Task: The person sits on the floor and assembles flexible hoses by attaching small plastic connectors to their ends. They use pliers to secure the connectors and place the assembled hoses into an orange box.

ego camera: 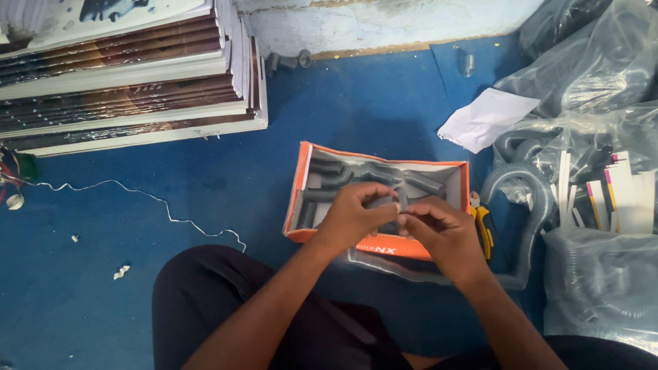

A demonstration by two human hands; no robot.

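- My left hand (pixel 353 216) and right hand (pixel 439 229), both closed, pinch one grey tube (pixel 392 203).
- Beneath them, one orange box (pixel 296 185); roughly six tubes inside.

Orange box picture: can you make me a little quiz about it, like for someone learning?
1. True or false: the orange box holds grey tube pieces.
2. Which hands touch the small grey tube piece? A left only, B right only, C both.
3. What lies on the blue floor between the box and the plastic bags?

Key: 1 true. 2 C: left hand, right hand. 3 white paper.
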